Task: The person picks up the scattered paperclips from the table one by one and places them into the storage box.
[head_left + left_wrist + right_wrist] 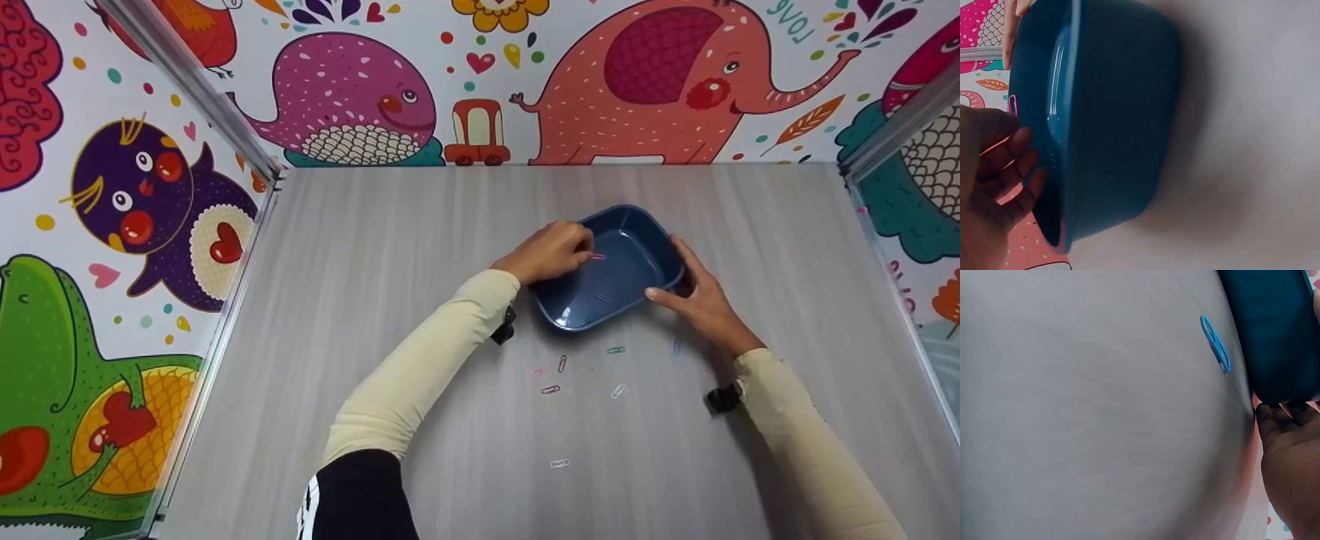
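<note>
My left hand (pixel 551 251) reaches over the left side of a dark blue plastic basin (pixel 634 262) and pinches a pink paper clip (pixel 598 257) by one end. In the left wrist view the pink paper clip (pixel 1013 104) sticks up beyond the thumb and forefinger, while the other fingers are loosely bent inside the rim. My right hand (pixel 705 304) grips the basin's right end, thumb on the near rim and fingers around the outer wall. A blue paper clip (pixel 601 298) lies on the basin's floor.
On the grey table (pixel 360 300) in front of the basin lie several loose paper clips, among them a green one (pixel 616 350), a red one (pixel 562 364), a white one (pixel 559 463) and a blue one (pixel 1216 344). Panels with printed cartoon animals enclose the table.
</note>
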`<state>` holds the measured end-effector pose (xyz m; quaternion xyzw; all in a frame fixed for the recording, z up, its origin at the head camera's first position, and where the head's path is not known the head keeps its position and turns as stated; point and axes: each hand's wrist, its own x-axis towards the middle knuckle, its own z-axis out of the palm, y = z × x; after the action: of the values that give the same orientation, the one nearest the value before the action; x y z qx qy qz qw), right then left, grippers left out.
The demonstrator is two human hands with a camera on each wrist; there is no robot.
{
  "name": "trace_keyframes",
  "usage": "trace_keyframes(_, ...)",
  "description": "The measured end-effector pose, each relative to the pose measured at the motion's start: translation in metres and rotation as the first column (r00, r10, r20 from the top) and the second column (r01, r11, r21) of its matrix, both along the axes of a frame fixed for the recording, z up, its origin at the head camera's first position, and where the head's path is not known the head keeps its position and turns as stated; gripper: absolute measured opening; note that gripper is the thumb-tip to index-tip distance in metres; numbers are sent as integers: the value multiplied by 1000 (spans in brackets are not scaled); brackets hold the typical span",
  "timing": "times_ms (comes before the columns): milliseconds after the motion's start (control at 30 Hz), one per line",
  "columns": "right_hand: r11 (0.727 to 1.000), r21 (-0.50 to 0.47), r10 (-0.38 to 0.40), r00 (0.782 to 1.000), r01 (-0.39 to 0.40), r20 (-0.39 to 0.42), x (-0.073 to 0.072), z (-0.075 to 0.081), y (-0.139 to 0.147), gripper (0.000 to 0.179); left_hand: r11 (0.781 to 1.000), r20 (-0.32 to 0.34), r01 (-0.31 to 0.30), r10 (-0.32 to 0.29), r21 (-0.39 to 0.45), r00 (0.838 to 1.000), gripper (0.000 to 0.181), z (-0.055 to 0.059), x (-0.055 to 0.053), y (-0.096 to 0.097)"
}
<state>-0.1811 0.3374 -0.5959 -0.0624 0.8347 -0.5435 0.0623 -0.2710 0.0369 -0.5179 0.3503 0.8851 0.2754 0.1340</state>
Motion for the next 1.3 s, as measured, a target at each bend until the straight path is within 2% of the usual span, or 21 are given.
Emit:
trace_keyframes(300, 999, -30, 10, 1000, -11, -15, 2, 1, 1, 104, 1000, 21, 29, -29, -5, 999, 16, -1, -6, 19)
trace_keyframes(500, 1000, -22, -3, 1000, 3, 1, 2, 0, 0, 104, 997, 14, 68, -67, -45, 998, 15, -5, -5, 27)
trace_keyframes(633, 1000, -18, -9, 1000, 9, 10, 1, -2, 0, 105, 992, 13, 88, -87, -91, 996, 13, -11, -4, 30)
trace_keyframes(833, 1000, -17, -8, 1000, 8, 9, 0, -3, 0, 105, 982, 37, 81, -75, -173, 996, 16, -23, -2, 32)
trace_keyframes(1067, 999, -38, 8, 1000, -8, 4, 1, 1, 0, 104, 968, 0, 102, -104, -229, 995, 25, -27, 3, 32)
trace_keyframes(1233, 998, -55, 22, 1000, -23, -18, 1, 1, 0, 102, 965, -56, 131, -147, -227, 988, 29, -28, 5, 32)
trace_keyframes(1300, 998, -58, 24, 999, -26, -25, 1, 0, 1, 101, 969, -48, 128, -141, -209, 989, 29, -28, 5, 32)
